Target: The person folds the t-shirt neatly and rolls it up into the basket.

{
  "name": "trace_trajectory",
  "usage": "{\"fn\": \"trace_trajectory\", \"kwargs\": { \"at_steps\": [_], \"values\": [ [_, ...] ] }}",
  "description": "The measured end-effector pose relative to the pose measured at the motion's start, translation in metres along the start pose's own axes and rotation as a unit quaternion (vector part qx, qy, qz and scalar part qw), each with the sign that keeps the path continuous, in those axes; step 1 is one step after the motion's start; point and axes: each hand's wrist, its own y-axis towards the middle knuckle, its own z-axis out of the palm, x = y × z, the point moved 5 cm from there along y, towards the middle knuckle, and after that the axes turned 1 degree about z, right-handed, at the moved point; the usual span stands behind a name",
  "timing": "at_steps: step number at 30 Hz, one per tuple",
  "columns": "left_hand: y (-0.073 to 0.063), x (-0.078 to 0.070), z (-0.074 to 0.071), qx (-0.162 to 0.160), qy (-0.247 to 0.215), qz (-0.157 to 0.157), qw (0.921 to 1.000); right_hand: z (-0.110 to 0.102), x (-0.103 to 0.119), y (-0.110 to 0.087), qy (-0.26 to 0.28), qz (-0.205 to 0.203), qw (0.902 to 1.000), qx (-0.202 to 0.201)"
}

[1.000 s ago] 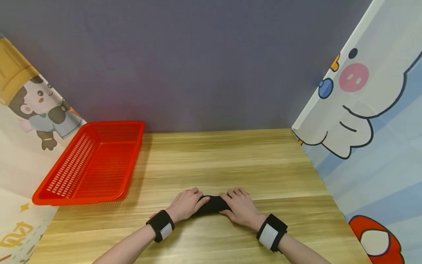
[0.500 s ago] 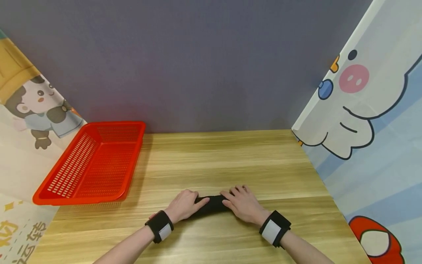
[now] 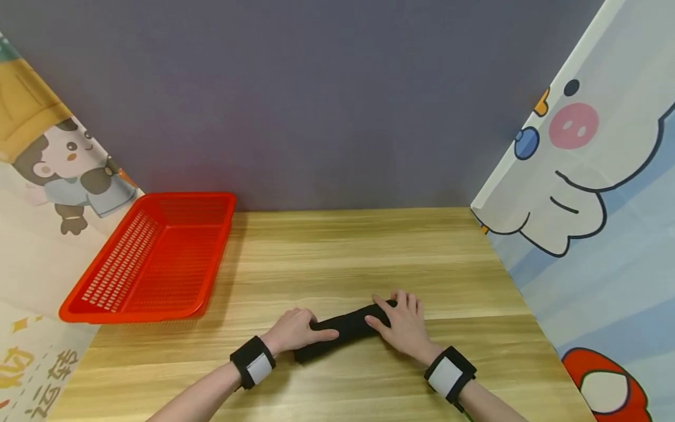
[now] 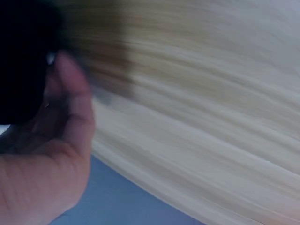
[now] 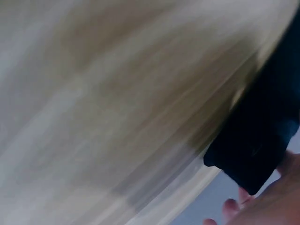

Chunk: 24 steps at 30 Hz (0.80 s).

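A long, narrow roll of black cloth (image 3: 348,327) slants above the wooden table, its right end farther from me than its left. My left hand (image 3: 296,332) holds it near the left end, thumb laid along the near side and fingers behind. At the other end my right hand (image 3: 406,328) grips it between thumb and fingers, with some fingers spread beyond. In the left wrist view the dark cloth (image 4: 21,61) sits beside the curled thumb and fingers. The right wrist view has the cloth's squared end (image 5: 258,140) over part of the right hand (image 5: 274,204). Exactly what the cloth is cannot be told.
A red perforated plastic basket (image 3: 179,258) stands at the table's back left. Behind the wooden table (image 3: 358,246) rises a grey panel (image 3: 316,105). Printed cartoon sheets border both sides, with a white one (image 3: 575,193) on the right. Both wrists wear black straps.
My right hand has moved right and slightly away, taking the right end of the black cloth with it. More of the roll shows, now slanted. The left hand has stayed nearly in place.
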Motion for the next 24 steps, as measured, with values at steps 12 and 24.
{"fn": "trace_trajectory", "kwargs": {
  "at_steps": [12, 24],
  "values": [
    [-0.007, -0.018, 0.001, 0.046, -0.007, -0.041, 0.9981, 0.004, -0.014, 0.0, 0.18, 0.16, 0.9666, 0.087],
    [-0.013, -0.022, 0.01, 0.017, -0.04, -0.007, 0.999, 0.007, -0.012, 0.006, 0.397, 0.255, 0.881, 0.037]
  ]
}}
